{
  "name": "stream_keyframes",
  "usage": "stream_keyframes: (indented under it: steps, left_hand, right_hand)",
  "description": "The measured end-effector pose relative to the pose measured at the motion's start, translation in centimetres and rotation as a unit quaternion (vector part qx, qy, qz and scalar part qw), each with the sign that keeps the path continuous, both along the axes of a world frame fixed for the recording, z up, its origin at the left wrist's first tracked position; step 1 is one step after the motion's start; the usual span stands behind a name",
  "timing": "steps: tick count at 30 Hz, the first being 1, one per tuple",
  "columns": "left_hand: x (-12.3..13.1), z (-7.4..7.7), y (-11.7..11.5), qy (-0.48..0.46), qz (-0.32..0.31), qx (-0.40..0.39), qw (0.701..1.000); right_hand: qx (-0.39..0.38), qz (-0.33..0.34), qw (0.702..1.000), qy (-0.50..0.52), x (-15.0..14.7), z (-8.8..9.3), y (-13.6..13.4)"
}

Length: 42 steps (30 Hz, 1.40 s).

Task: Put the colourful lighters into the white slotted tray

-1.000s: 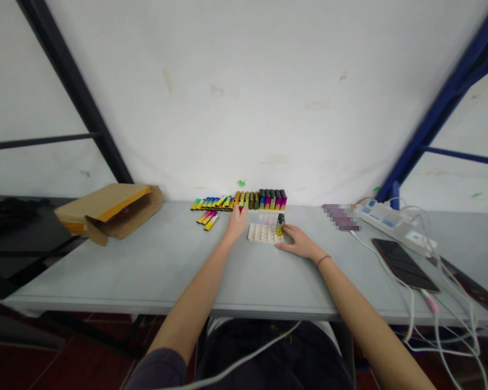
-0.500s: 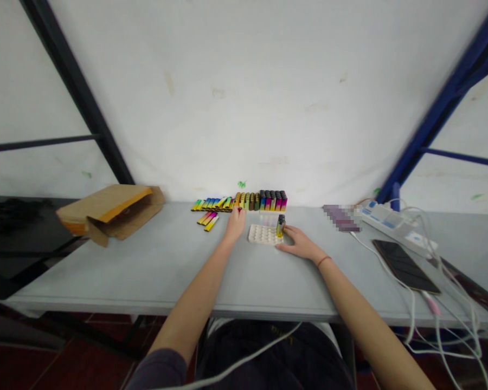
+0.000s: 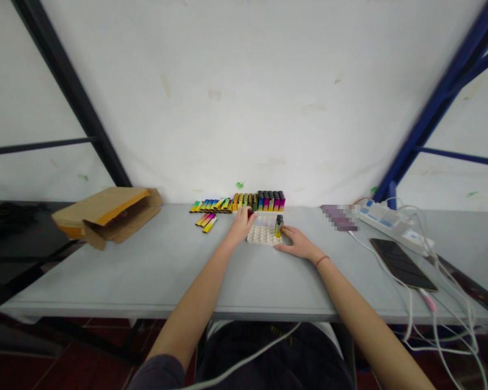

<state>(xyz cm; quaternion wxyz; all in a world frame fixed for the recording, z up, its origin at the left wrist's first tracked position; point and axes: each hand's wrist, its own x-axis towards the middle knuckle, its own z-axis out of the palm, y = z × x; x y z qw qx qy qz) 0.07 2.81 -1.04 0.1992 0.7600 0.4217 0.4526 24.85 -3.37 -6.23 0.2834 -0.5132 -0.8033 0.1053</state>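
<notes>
One white tray (image 3: 262, 235) sits on the table (image 3: 179, 260), midway between its left and right ends and nearer the far edge. At least one standing lighter (image 3: 278, 226) is upright along the tray's right side; I cannot tell whether more are hidden behind it. Three loose lighters (image 3: 207, 220) lie left of the tray, and a heap of lying lighters (image 3: 211, 205), too crowded to count, runs along the far edge. Beside it stand two packed blocks: one yellow block (image 3: 245, 201) and one black-topped block (image 3: 271, 200). One cardboard box (image 3: 101, 208) lies at the far left corner.

The left hand (image 3: 241, 223) has its fingers closed on one dark red lighter (image 3: 250, 213), held above the tray's far left corner. The right hand (image 3: 296, 242) is loosely spread, fingertips against the standing lighter, thumb at the tray's near right corner. Both forearms reach inward over the table's near edge
</notes>
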Motion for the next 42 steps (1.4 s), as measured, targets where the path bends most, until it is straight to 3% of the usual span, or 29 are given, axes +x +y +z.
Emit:
stream_keyframes:
  steps: [3, 9, 16, 21, 33, 38, 42]
  left_hand:
    - [-0.2, 0.9, -0.5, 0.019, -0.01, 0.04, 0.999]
    - [0.4, 2.5, -2.3, 0.003, -0.097, -0.004, 0.995]
    - [2.7, 1.1, -3.9, 0.028, -0.214, -0.037, 0.976]
    - [3.3, -0.1, -3.8, 0.051, -0.192, -0.03, 0.98]
    - [4.2, -1.2, -4.0, 0.003, -0.176, 0.04, 0.984]
    - [4.2, -1.7, -3.6, 0.043, -0.181, 0.087, 0.979]
    - [3.9, -1.0, -3.8, 0.102, -0.157, 0.135, 0.973]
  right_hand:
    - [-0.004, -0.003, 1.0, -0.004, 0.0, 0.1, 0.0]
    - [0.0, 0.001, 1.0, -0.005, -0.1, 0.1, 0.0]
    - [0.017, 0.004, 1.0, -0.002, 0.1, -0.4, 0.2]
    - [0.019, 0.016, 1.0, -0.002, 0.0, -0.2, 0.2]
    - [0.019, 0.022, 1.0, -0.003, -0.1, 0.3, 0.0]
    - [0.021, 0.022, 1.0, -0.008, 0.0, 0.0, 0.2]
    - [0.018, 0.024, 1.0, -0.004, -0.1, 0.0, 0.2]
